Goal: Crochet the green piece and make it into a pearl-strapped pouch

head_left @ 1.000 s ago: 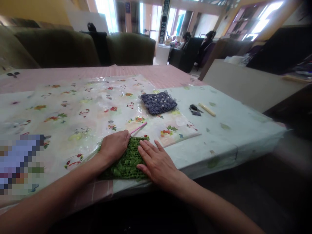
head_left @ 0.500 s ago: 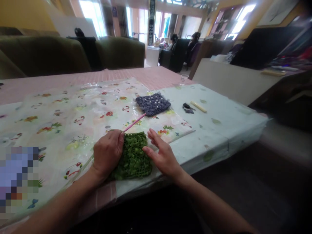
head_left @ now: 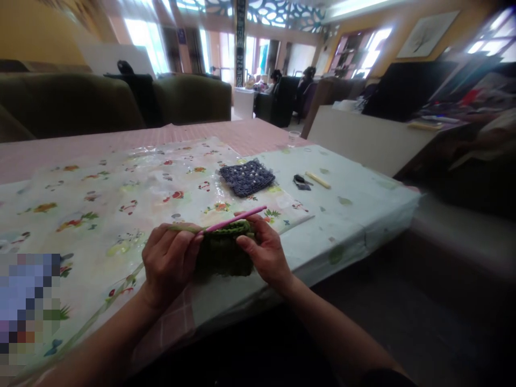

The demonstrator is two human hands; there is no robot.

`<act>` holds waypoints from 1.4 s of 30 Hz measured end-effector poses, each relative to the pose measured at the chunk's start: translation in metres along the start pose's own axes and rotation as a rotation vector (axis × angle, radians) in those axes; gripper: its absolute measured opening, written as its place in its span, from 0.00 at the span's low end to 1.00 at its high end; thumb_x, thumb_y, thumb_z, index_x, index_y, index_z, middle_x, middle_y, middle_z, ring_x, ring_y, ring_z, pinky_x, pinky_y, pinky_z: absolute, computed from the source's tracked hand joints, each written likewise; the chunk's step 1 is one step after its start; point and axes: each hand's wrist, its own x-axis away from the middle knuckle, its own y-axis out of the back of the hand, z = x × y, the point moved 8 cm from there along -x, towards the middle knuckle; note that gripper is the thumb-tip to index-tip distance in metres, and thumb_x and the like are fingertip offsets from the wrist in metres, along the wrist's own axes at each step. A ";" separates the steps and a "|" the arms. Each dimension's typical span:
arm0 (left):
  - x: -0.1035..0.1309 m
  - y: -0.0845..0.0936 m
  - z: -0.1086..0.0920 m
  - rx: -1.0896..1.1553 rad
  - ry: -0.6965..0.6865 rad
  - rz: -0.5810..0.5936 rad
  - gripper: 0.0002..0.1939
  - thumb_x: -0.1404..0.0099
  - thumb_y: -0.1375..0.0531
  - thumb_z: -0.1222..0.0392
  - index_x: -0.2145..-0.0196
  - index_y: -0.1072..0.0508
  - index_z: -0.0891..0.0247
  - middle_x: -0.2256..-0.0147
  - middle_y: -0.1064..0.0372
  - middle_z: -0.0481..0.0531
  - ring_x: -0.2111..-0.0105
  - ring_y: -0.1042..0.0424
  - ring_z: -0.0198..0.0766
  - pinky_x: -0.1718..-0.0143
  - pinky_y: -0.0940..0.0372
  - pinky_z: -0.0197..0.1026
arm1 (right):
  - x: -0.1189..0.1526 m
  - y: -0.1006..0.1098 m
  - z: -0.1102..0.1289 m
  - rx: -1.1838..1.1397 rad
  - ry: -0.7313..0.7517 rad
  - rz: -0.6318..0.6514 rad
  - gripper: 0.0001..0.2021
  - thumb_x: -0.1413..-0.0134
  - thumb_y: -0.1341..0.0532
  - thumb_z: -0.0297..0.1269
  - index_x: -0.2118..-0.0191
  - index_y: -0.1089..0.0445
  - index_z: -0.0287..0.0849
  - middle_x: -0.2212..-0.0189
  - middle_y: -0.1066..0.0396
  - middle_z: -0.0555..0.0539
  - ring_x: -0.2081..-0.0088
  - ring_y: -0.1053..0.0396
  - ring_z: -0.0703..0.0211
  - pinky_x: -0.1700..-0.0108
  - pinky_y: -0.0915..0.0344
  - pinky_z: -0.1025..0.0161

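A green crocheted piece (head_left: 226,255) hangs between my hands near the table's front edge, its top edge tilted up toward me. Its left corner is pinched in my left hand (head_left: 171,258), together with one end of a pink crochet hook (head_left: 237,217). The hook slants up to the right, over the top edge of the piece. My right hand (head_left: 266,252) is closed on the right side of the crocheted work, thumb in front and fingers behind. Green yarn shows along my left fingers. Beyond my hands lies a dark purple crocheted piece (head_left: 248,178) with white beads.
Small black scissors (head_left: 301,181) and a pale yellow stick (head_left: 317,180) lie to the right on the plastic-covered table (head_left: 350,215). A clear cup (head_left: 294,138) stands at the far edge. Dark chairs (head_left: 193,99) line the back. A blurred-out object (head_left: 28,295) is at the left.
My right hand, open beside the green piece before, has closed on its right side. The piece has been lifted and tilted, and the hook has swung lower, pointing more to the right.
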 end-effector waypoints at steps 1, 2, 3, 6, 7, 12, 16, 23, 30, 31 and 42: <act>0.000 0.000 -0.001 0.003 -0.005 0.000 0.05 0.36 0.40 0.69 0.66 0.31 0.62 0.67 0.25 0.55 0.67 0.29 0.42 0.63 0.34 0.44 | 0.000 0.000 0.001 0.013 0.000 0.000 0.11 0.44 0.35 0.40 0.57 0.28 0.44 0.66 0.27 0.52 0.65 0.31 0.63 0.60 0.34 0.66; 0.000 -0.001 -0.003 0.005 -0.012 0.000 0.05 0.36 0.40 0.70 0.66 0.31 0.62 0.67 0.25 0.55 0.67 0.29 0.42 0.62 0.34 0.44 | 0.000 0.001 0.002 0.037 0.006 -0.007 0.09 0.42 0.36 0.41 0.60 0.28 0.43 0.68 0.28 0.52 0.66 0.32 0.64 0.62 0.35 0.67; -0.001 -0.001 -0.004 0.006 -0.020 0.002 0.05 0.36 0.39 0.70 0.66 0.31 0.62 0.68 0.25 0.55 0.67 0.29 0.42 0.62 0.34 0.44 | 0.000 0.001 0.003 0.068 0.017 -0.023 0.08 0.41 0.38 0.41 0.63 0.28 0.42 0.71 0.29 0.53 0.68 0.33 0.65 0.63 0.36 0.68; -0.001 -0.004 -0.003 0.009 -0.002 0.015 0.05 0.37 0.39 0.70 0.67 0.31 0.63 0.68 0.25 0.55 0.68 0.29 0.42 0.63 0.34 0.44 | 0.002 0.004 0.007 0.147 0.073 -0.109 0.08 0.39 0.39 0.39 0.67 0.28 0.41 0.75 0.33 0.54 0.71 0.36 0.66 0.66 0.38 0.69; -0.001 -0.005 -0.001 0.008 0.019 0.021 0.05 0.36 0.38 0.70 0.67 0.31 0.63 0.68 0.25 0.55 0.68 0.30 0.42 0.63 0.34 0.44 | 0.003 0.005 0.008 0.162 0.097 -0.131 0.07 0.39 0.39 0.39 0.66 0.28 0.41 0.75 0.32 0.54 0.71 0.36 0.66 0.66 0.37 0.69; 0.001 -0.008 0.005 -0.023 0.048 0.020 0.04 0.36 0.39 0.69 0.67 0.30 0.64 0.69 0.25 0.56 0.69 0.31 0.44 0.64 0.35 0.46 | 0.011 0.004 0.025 0.384 0.280 -0.225 0.06 0.38 0.41 0.34 0.56 0.29 0.42 0.63 0.27 0.47 0.59 0.28 0.59 0.54 0.30 0.60; 0.003 -0.012 0.005 -0.135 0.022 0.028 0.04 0.35 0.39 0.67 0.68 0.30 0.64 0.71 0.26 0.57 0.70 0.32 0.45 0.65 0.36 0.46 | 0.046 -0.035 0.064 0.776 0.794 -0.205 0.13 0.38 0.43 0.31 0.48 0.33 0.40 0.47 0.33 0.39 0.40 0.37 0.47 0.34 0.47 0.40; 0.005 -0.017 0.016 -0.307 0.033 0.038 0.04 0.34 0.39 0.64 0.68 0.29 0.63 0.72 0.27 0.55 0.70 0.33 0.44 0.67 0.38 0.43 | 0.090 -0.125 0.043 0.958 0.867 0.073 0.14 0.40 0.41 0.35 0.51 0.29 0.34 0.50 0.31 0.39 0.37 0.42 0.42 0.33 0.43 0.48; 0.013 -0.035 0.034 -0.424 0.102 0.142 0.10 0.30 0.43 0.58 0.69 0.29 0.61 0.72 0.28 0.53 0.70 0.33 0.43 0.68 0.41 0.43 | 0.094 -0.144 0.028 0.883 0.834 0.177 0.13 0.39 0.43 0.36 0.53 0.30 0.34 0.55 0.30 0.41 0.41 0.39 0.48 0.32 0.44 0.49; 0.015 -0.037 0.036 -0.442 0.113 0.146 0.11 0.30 0.44 0.58 0.70 0.29 0.61 0.72 0.28 0.53 0.70 0.33 0.43 0.68 0.42 0.43 | 0.090 -0.142 0.027 0.873 0.797 0.161 0.14 0.38 0.43 0.36 0.51 0.31 0.33 0.53 0.31 0.39 0.39 0.41 0.47 0.32 0.45 0.50; 0.021 -0.046 0.053 -0.492 0.274 0.341 0.15 0.26 0.50 0.56 0.67 0.29 0.62 0.69 0.29 0.56 0.65 0.32 0.46 0.65 0.44 0.45 | 0.113 -0.148 0.017 0.632 0.712 0.280 0.19 0.41 0.46 0.28 0.45 0.37 0.26 0.55 0.32 0.32 0.39 0.41 0.42 0.38 0.37 0.43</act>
